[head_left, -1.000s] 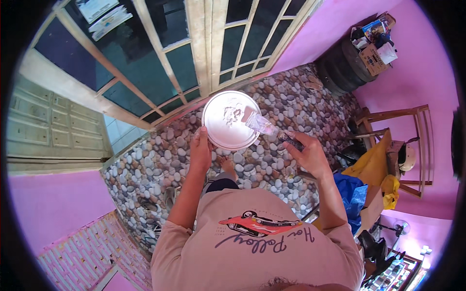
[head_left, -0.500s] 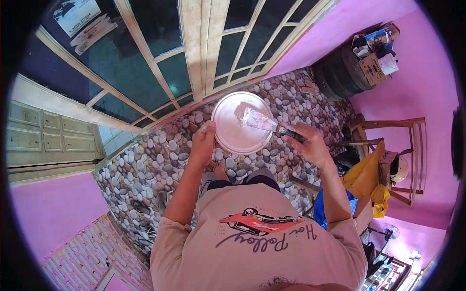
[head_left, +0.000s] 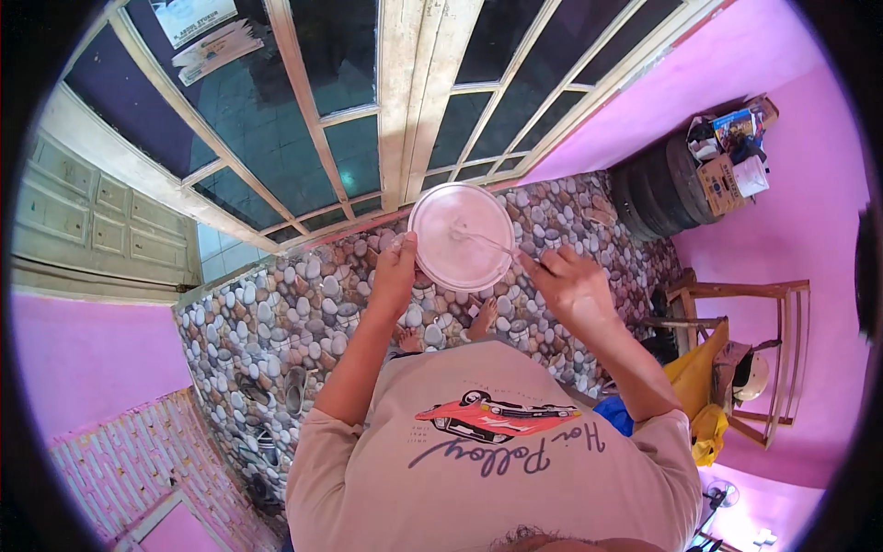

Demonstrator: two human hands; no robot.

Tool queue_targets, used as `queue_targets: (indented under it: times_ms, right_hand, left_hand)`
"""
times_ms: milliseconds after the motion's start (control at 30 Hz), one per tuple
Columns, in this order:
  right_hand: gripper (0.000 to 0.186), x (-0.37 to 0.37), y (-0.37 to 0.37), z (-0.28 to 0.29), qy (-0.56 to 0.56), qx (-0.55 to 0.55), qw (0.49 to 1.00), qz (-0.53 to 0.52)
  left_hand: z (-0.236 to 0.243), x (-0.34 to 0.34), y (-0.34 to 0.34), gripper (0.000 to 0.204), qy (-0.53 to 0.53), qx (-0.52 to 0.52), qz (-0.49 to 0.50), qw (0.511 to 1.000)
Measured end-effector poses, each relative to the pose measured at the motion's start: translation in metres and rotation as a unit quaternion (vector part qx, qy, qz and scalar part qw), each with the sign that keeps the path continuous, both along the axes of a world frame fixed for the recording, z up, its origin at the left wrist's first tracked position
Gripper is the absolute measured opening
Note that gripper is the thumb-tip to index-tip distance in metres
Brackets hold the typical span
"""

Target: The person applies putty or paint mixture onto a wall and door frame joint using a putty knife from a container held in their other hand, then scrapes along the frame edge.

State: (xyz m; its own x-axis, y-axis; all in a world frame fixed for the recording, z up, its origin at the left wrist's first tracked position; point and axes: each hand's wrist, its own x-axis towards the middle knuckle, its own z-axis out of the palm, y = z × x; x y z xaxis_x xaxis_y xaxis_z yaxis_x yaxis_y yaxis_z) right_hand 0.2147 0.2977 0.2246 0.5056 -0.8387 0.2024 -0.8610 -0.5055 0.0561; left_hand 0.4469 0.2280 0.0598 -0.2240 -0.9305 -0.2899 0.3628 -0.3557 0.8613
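Observation:
A round whitish lid (head_left: 441, 262) is held out in front of me. My left hand (head_left: 395, 273) grips its left rim, thumb on the upper face. In my right hand (head_left: 572, 285) is a putty knife (head_left: 487, 243). Its blade appears nearly edge-on, reaching over the lid with the tip near a pale smear at the middle. The fingers hide the knife's handle. Whether the tip touches the lid I cannot tell.
Ahead stands a paned wooden door (head_left: 405, 110). Stacked dark tires (head_left: 662, 189) with a cardboard box (head_left: 720, 182) on top fill the far right corner. On the right is a wooden frame (head_left: 745, 289) with yellow cloth (head_left: 701, 368) and a helmet (head_left: 752, 377). My feet rest on the pebble-patterned floor (head_left: 303, 304).
The putty knife has turned from showing its broad, material-coated blade to nearly edge-on. My right hand has rolled over and lowered slightly. My left hand keeps hold of the lid.

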Motion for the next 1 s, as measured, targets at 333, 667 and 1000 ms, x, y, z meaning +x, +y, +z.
queue_targets:
  times_ms: [333, 667, 1000]
  right_hand:
    - [0.046, -0.02, -0.022, 0.005, 0.037, 0.029, 0.999, -0.002]
    - [0.034, -0.017, -0.033, 0.017, 0.078, 0.039, 0.996, 0.007]
    - [0.024, -0.016, -0.034, 0.037, 0.122, 0.048, 0.99, 0.047]
  left_hand:
    - [-0.004, -0.024, 0.003, 0.038, -0.013, 0.004, 0.012, 1.0]
    - [-0.004, -0.042, 0.005, 0.035, -0.004, 0.014, 0.006, 1.0]
    - [-0.011, -0.043, 0.005, 0.034, -0.004, 0.011, 0.001, 1.0]
